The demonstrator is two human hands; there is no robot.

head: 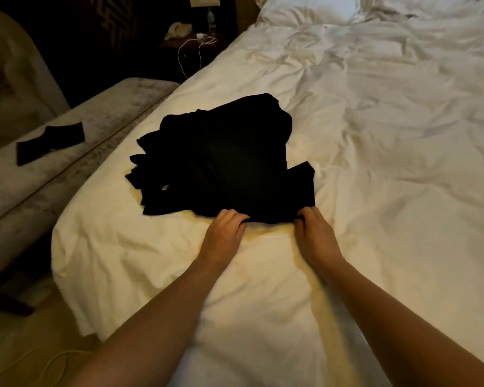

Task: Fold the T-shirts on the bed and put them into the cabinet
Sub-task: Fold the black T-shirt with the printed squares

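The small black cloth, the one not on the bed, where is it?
In the head view it lies at far left, the small black cloth flat on the grey bench beside the bed.

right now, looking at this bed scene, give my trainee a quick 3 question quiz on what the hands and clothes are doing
1. True or false: both hands grip the near edge of the black T-shirt.
2. Multiple choice: the smaller dark cloth lies on A) the white bed, B) the grey bench left of the bed, C) the nightstand.
3. Fill in: the white cable hangs from the ____.

Key
1. True: the left hand and right hand each pinch that edge.
2. B
3. nightstand
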